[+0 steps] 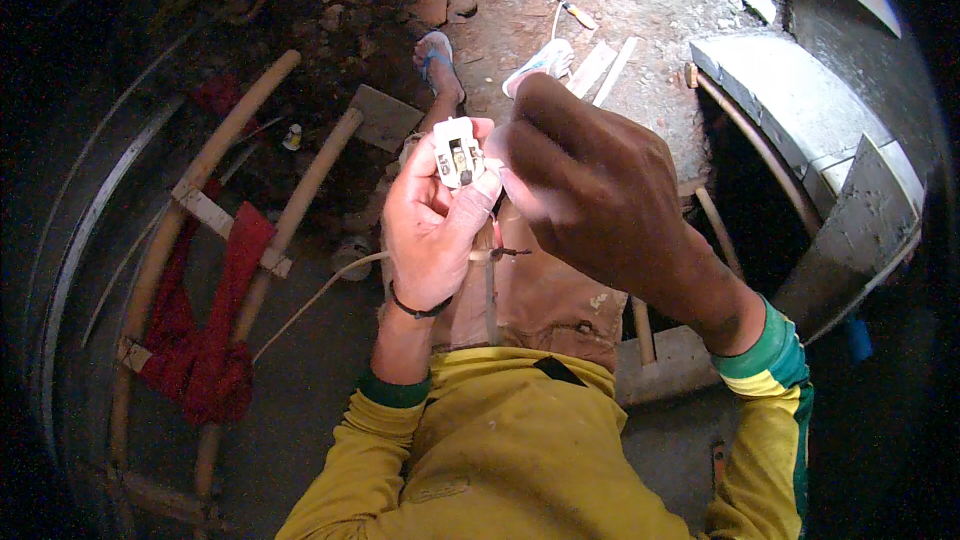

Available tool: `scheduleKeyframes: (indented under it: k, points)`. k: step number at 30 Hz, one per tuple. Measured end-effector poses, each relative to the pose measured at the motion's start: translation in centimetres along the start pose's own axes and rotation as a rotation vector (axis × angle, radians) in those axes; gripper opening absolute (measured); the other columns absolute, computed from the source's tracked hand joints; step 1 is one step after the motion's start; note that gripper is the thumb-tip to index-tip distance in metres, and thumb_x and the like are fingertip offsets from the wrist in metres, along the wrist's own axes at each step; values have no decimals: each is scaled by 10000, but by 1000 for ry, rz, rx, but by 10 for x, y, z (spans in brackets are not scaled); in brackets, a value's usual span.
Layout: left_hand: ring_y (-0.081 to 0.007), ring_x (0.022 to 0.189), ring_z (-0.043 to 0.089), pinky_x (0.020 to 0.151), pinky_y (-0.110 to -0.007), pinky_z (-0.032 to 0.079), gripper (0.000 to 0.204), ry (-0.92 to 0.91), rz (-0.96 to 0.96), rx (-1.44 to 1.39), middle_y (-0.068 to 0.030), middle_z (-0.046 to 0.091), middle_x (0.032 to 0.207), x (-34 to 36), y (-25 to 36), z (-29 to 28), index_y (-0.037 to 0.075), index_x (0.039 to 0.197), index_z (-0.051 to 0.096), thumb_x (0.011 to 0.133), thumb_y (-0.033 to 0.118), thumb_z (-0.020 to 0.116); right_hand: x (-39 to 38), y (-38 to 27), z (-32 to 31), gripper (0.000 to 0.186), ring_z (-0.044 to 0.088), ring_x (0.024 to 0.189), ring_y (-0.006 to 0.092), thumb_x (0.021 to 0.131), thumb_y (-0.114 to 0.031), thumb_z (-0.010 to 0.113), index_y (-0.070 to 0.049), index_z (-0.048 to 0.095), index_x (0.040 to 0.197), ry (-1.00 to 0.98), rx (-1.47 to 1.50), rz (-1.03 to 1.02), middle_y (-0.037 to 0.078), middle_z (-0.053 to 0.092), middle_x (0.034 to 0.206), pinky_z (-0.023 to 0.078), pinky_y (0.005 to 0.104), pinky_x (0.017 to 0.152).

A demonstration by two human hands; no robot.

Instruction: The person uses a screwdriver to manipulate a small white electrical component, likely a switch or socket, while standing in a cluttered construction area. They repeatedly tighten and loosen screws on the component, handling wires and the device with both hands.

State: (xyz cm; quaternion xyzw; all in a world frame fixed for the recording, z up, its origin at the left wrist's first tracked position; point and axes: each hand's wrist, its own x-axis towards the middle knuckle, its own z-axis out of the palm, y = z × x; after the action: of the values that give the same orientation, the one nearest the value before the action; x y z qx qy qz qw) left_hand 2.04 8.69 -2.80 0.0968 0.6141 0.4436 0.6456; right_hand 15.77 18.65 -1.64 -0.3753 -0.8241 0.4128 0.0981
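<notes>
My left hand (432,230) is closed around a small white electrical switch or socket module (459,153), its open back with metal contacts showing. Close beside it, on the right, my right hand (600,165) is closed in a pinch. Its fingertips are blurred, and whatever they may hold is hidden. A pale cable (340,272) passes behind my left wrist. Beyond it, a red wire (497,233) rises toward the module and a dark wire (512,252) sticks out sideways. Whether the red wire is joined to the module cannot be made out.
A wooden ladder (225,155) draped with a red cloth (215,360) stands at the left. A screwdriver (574,11) lies on the ground ahead, near my sandalled foot (437,65). Rubble (430,10) is scattered there. Grey slabs (790,90) rise at the right.
</notes>
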Motion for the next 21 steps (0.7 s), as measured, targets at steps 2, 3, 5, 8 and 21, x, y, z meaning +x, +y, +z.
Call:
scheduleKeyframes:
  k: [2, 3, 5, 8, 21]
  points:
    - [-35, 801, 586, 572, -172, 500, 384, 11, -20, 1, -29, 615, 1072, -1, 1, 2, -4, 1285, 516, 913, 27, 609, -3, 0, 1, 103, 584, 652, 236, 738, -125, 637, -61, 577, 791, 5, -49, -11, 77, 483, 829, 476, 384, 526]
    - [-37, 802, 589, 573, -172, 501, 390, 20, -31, 3, -31, 616, 1075, -1, 2, 2, -5, 1289, 516, 913, 32, 615, -5, 0, 2, 103, 582, 650, 231, 740, -126, 639, -63, 575, 789, 11, -44, -17, 75, 482, 823, 474, 383, 527]
    - [-35, 803, 589, 567, -170, 497, 383, 10, -51, -17, -28, 620, 1067, -3, 0, 0, -4, 1282, 524, 913, 36, 616, -7, 0, 4, 103, 578, 648, 221, 743, -130, 643, -66, 573, 785, 22, -33, -29, 72, 479, 811, 471, 382, 530]
    - [-25, 774, 579, 549, -161, 479, 385, 24, -60, -52, -20, 625, 1050, 0, -5, 1, -2, 1280, 529, 909, 39, 618, -9, 3, 4, 104, 562, 612, 220, 766, -131, 646, -68, 564, 775, 61, -12, -24, 64, 467, 787, 472, 382, 534]
    - [-7, 722, 555, 535, -151, 462, 404, -4, -77, -9, -13, 634, 1031, 3, -2, 0, 3, 1287, 537, 889, 11, 607, -8, 16, -3, 168, 599, 659, 325, 762, -52, 666, -62, 593, 914, 56, 196, 52, 109, 544, 847, 480, 391, 543]
